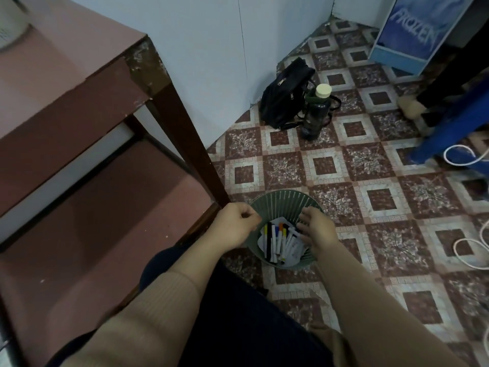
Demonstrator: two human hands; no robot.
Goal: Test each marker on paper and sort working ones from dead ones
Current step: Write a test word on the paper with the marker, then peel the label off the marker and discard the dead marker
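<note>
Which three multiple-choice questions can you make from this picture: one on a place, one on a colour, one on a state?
1. Where does the basket stand?
A. on the table top
B. on the tiled floor, beside the table leg
C. on a blue stool

2. What colour is the cap of the bottle?
A. red
B. cream
C. black

3. How is the right hand?
A. gripping the bottle
B. flat on the table top
C. fingers straight, reaching into the basket beside the markers

Answers:
1 B: patterned tiles show all around the basket, and the leg stands just left of it.
2 B: the cap is pale cream on a dark bottle.
3 C: its straight fingers lie inside the basket rim.
</note>
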